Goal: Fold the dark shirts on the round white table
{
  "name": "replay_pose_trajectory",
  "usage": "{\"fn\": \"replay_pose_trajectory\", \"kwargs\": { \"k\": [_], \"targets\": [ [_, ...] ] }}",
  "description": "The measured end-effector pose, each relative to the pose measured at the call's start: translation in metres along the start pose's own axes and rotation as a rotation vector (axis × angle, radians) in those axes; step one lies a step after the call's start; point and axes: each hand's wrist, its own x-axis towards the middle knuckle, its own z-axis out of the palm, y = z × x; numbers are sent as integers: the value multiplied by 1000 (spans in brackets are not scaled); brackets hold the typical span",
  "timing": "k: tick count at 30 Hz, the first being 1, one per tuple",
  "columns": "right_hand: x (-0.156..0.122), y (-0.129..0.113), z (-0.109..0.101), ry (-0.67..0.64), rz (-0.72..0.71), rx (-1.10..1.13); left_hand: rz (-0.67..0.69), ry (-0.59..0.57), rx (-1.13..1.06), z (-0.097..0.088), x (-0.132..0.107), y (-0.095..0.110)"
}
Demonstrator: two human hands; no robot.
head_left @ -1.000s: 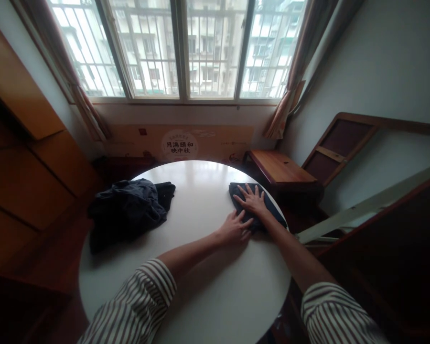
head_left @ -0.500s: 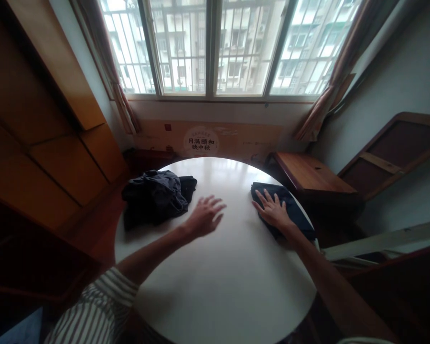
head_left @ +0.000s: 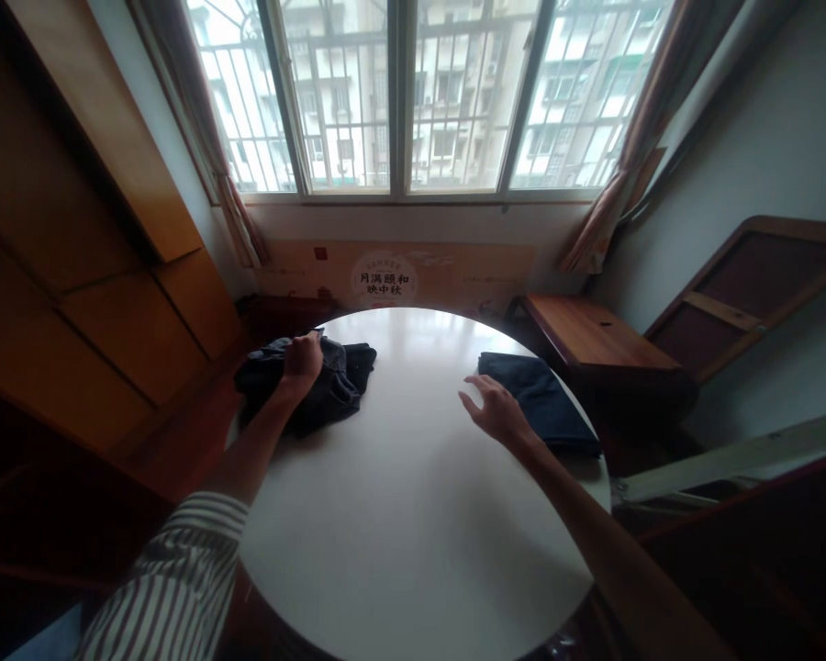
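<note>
A rumpled heap of dark clothes [head_left: 334,390] lies at the left side of the round white table [head_left: 399,514]. My left hand [head_left: 304,356] is closed at the top of this heap, pinching a bit of a dark grey garment [head_left: 268,353]. Across the table, a flat folded stack of navy cloth [head_left: 547,399] rests near the right edge. Just left of that stack is my right hand [head_left: 496,408], its fingers apart and slightly bent, with nothing in it. The garments' exact kind cannot be made out.
A low wooden cabinet [head_left: 598,335] stands beyond the table at the right, by a leaning wooden frame [head_left: 730,303]. Orange-brown cupboards [head_left: 130,312] line the left. A barred window [head_left: 399,101] and a printed banner [head_left: 440,275] are ahead.
My left hand has moved left from over the table's middle and closed on the heap's top garment. My right hand has come off the folded stack and shifted left.
</note>
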Motion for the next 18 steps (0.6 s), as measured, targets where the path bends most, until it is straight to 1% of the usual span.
{"fn": "replay_pose_trajectory", "kwargs": {
  "k": [1, 2, 3, 4, 5, 6, 7, 8, 9, 10, 11, 12, 13, 15, 16, 18],
  "targets": [
    [4, -11, 2, -35, 20, 185, 36, 5, -10, 7, -2, 8],
    [7, -21, 6, -84, 69, 394, 93, -6, -35, 14, -7, 18],
    [10, -30, 9, -143, 137, 618, 166, -46, -79, 22, -16, 30],
    [12, -37, 14, -214, 208, 842, 249, -117, -145, 29, -28, 42],
    [13, -43, 18, -280, 271, 1044, 322, -235, -221, 36, -42, 54],
    [13, -45, 23, -333, 323, 1204, 375, -385, -294, 42, -57, 65],
    [12, -46, 27, -364, 362, 1310, 403, -541, -362, 46, -72, 73],
    [9, -45, 31, -370, 389, 1363, 409, -671, -421, 49, -85, 77],
    [7, -42, 35, -345, 413, 1379, 399, -756, -460, 50, -96, 79],
    [5, -38, 38, -300, 440, 1369, 388, -789, -465, 51, -103, 76],
    [3, -33, 41, -244, 469, 1349, 387, -772, -428, 51, -107, 71],
    [2, -29, 43, -199, 496, 1332, 402, -717, -355, 51, -108, 64],
    [2, -25, 44, -160, 520, 1322, 430, -645, -255, 50, -106, 54],
    [4, -20, 44, -122, 557, 1314, 476, -488, -38, 51, -97, 35],
    [6, -19, 42, -112, 570, 1310, 471, -412, 55, 52, -92, 26],
    [9, -17, 38, -85, 597, 1276, 376, -291, 210, 54, -83, 10]
  ]
}}
